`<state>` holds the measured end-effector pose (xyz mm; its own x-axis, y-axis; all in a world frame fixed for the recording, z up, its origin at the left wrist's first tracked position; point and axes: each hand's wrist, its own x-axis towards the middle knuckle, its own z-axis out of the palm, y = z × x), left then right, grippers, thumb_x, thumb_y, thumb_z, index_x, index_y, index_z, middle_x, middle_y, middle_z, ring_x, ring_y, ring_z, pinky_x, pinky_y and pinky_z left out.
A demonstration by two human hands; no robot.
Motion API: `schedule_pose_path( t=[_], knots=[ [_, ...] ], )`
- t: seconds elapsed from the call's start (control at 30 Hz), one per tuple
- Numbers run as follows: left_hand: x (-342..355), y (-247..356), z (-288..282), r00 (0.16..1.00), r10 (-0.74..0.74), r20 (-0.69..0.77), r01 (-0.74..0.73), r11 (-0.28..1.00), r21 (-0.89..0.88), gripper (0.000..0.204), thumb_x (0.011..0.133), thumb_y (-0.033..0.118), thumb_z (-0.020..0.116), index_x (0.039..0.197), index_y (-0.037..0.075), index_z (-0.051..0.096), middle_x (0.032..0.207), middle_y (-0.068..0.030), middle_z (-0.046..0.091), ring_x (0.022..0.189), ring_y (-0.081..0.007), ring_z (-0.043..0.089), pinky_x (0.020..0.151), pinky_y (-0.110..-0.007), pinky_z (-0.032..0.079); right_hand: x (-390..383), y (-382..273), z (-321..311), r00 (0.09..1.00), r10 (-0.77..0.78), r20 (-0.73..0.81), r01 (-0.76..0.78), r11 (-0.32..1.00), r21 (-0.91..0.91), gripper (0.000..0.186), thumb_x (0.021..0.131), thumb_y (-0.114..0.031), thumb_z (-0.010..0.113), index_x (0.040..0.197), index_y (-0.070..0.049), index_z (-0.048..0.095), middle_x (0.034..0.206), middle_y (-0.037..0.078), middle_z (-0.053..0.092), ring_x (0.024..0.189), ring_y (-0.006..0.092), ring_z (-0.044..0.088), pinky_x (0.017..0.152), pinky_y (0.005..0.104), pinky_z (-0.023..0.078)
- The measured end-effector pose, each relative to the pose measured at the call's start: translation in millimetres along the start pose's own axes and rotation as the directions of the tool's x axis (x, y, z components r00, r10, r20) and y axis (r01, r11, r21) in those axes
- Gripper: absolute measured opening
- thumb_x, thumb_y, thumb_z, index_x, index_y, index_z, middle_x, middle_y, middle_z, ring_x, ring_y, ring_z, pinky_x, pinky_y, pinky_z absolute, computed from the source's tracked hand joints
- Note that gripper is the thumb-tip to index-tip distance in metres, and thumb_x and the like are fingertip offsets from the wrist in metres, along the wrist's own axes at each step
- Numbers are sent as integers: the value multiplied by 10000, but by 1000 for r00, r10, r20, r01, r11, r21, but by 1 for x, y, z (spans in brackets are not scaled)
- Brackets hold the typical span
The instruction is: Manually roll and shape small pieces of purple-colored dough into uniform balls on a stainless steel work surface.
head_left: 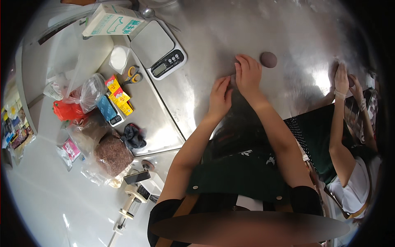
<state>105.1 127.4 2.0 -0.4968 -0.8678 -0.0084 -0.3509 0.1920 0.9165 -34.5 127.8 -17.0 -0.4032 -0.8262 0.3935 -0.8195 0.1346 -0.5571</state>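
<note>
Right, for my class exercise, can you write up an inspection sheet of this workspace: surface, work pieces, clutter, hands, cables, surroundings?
Surface: shiny metal worktop, with a dark seam left of the hands.
Work pieces: one dark, rounded lump, lying apart from the right hand.
Clutter: at left, a digital scale, a white-and-green carton, scissors, yellow boxes and a red plastic bag.
Hands: left hand and right hand close together, fingers bent; any grip is unclear.
Cables: nothing seen for certain.
Surroundings: a co-worker's gloved hand at right.
</note>
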Motion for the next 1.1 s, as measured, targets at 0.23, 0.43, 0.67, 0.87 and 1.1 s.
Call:
schedule_pose_path(
  t=[0.23,0.43,0.67,0.87,1.1],
  knots=[
    [-19,6,6,999,48,17,-50,991,125,412,776,-98,501,1175,-5,545,1183,-176,523,1014,-306,580,812,-341,492,9,-27,4,1000,24,10,-24,1000,16,243,806,-119,598,1046,-91,573,1070,69,575,956,265,542,828,407,383],
    [-21,5,6,997,-68,23,68,997,-37,516,756,-76,524,1264,3,480,1224,-176,499,1056,-327,543,887,-352,460,-7,-6,6,997,81,-12,-82,990,-116,260,807,-115,592,1066,-100,566,1088,80,563,970,275,536,845,437,375],
    [23,10,-9,958,195,210,-223,967,121,551,746,48,653,1262,5,467,1223,-161,499,1140,-340,462,943,-392,414,-59,-22,-64,861,490,138,-508,843,178,234,861,-46,557,1094,-28,557,1036,134,584,879,274,604,728,359,498],
    [44,6,1,947,109,303,-144,985,97,433,748,120,691,1137,-17,562,1097,-155,542,1031,-338,506,870,-390,439,-76,-10,-67,265,749,607,-872,-83,483,264,886,-90,550,1090,77,551,936,141,636,828,184,639,707,277,534],
    [13,13,2,979,-177,105,168,982,85,390,746,95,692,1102,-20,581,981,-152,537,897,-303,556,760,-364,469,-53,0,-54,530,691,492,-829,298,474,303,828,-104,604,1074,73,595,905,115,637,747,184,616,689,276,493]
  ],
)
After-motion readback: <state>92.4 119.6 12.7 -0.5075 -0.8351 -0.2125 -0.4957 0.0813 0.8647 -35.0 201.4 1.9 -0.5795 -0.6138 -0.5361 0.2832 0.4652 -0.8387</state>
